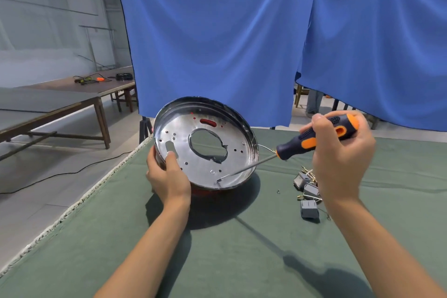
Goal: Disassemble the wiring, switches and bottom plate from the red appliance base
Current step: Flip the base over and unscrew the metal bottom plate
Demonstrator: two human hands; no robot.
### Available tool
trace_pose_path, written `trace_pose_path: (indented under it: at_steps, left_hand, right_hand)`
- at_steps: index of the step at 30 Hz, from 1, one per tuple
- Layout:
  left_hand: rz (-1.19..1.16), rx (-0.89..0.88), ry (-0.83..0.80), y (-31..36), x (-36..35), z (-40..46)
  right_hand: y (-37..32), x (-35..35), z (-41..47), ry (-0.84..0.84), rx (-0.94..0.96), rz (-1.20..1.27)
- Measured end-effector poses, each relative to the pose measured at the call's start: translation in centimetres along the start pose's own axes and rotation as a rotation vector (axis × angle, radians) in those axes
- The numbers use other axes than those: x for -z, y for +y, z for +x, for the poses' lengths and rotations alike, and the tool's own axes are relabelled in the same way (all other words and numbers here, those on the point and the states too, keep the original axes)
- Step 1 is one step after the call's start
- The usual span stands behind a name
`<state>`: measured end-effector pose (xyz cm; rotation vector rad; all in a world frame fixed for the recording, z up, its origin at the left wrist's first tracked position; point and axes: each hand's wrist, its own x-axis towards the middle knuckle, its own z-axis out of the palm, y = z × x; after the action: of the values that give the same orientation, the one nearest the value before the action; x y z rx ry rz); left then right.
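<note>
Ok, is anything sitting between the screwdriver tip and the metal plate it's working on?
Nothing visible. The right hand holds the screwdriver, and its bare shaft runs straight to the near edge of the metal plate. The left hand grips the far-left rim, clear of it.

The base point(205, 145) sits tilted on the tabletop point(217, 249). Right of the base lie the switches point(308, 197). Behind the base hangs a curtain point(242, 31).

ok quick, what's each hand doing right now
Left hand: grips the rim of the tilted metal appliance base, thumb inside.
Right hand: holds the orange and black screwdriver, tip down near the base's lower rim.
</note>
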<state>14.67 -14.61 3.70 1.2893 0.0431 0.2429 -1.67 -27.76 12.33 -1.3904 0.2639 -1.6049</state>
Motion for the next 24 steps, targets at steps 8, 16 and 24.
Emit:
trace_pose_path:
  at_steps: [8,16,24]
  left_hand:
    - [-0.009,-0.003,0.009,0.2,0.4,0.2]
    - [-0.032,-0.008,-0.001,0.1,0.4,0.2]
    - [-0.034,-0.004,0.005,0.2,0.5,0.1]
  right_hand:
    - [-0.4,0.3,0.6,0.054,0.024,0.056]
    - [0.3,-0.2,-0.6,-0.001,0.073,-0.006]
    - [0.5,0.0,-0.5,-0.002,0.066,-0.015]
